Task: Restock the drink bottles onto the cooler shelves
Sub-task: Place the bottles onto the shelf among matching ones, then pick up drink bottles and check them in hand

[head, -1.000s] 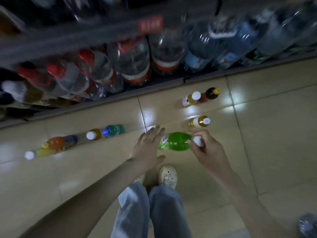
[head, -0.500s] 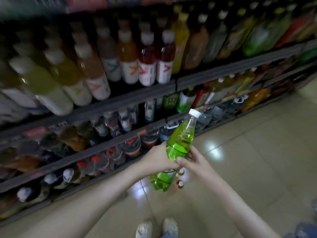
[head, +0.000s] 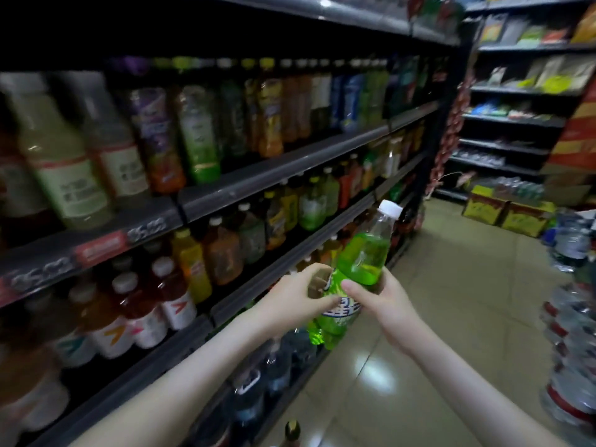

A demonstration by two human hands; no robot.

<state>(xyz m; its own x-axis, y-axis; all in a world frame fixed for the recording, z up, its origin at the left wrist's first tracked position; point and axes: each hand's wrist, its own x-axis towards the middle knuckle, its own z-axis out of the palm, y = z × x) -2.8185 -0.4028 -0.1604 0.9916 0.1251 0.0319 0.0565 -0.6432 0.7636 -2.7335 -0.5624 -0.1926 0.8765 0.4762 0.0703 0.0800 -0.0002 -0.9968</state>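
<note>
The green bottle (head: 361,262) has been lifted off the floor (head: 451,317), where it lay on its side one second ago; it is now held in the air in front of the shelves (head: 290,162), tilted, with its white cap (head: 391,208) up and to the right. The left hand (head: 300,298), previously flat and open beside the bottle's base, now grips the label section. The right hand (head: 383,301) has moved from the cap end to the middle of the body. The head view has risen from the floor to the shelf rows and the aisle.
</note>
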